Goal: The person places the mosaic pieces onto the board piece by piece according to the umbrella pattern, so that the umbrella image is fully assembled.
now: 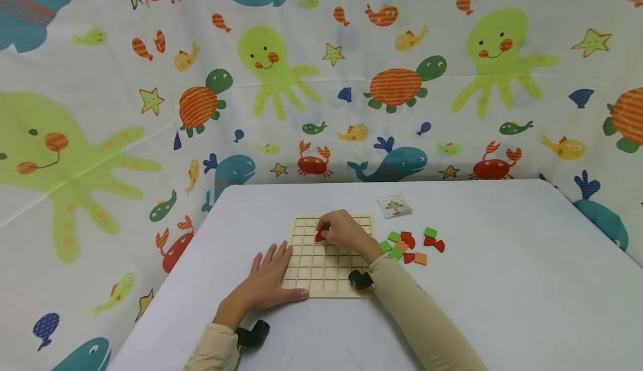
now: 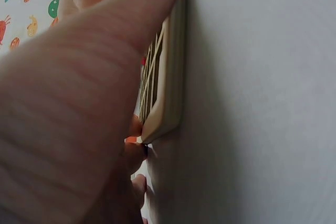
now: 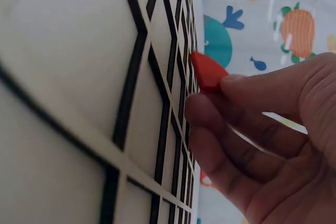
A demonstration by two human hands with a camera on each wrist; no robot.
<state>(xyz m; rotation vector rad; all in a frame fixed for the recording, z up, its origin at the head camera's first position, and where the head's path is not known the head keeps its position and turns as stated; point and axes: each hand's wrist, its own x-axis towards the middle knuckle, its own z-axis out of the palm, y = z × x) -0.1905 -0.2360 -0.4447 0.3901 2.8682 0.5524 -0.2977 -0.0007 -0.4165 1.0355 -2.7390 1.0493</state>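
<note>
My right hand [image 1: 344, 230] pinched a small, red, wedge-shaped piece [image 3: 209, 73] between thumb and fingers, at the far half of a square, pale wooden gridded board [image 1: 321, 294] on the white counter [image 1: 527, 282]. My left hand [image 1: 271, 282], fingers straight and spread, rested against the board's near left corner, gripping nothing. Flat green, orange and red pieces [image 1: 420, 259] lay scattered just right of the board, near a small printed card [image 1: 394, 206].

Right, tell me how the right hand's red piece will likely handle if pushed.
The red piece looks stiff, showing a crisp edge while pinched by the right hand. Small beside that hand, it is probably light. Its flat side suggests sliding rather than rolling, though the gridded board might catch it.
</note>
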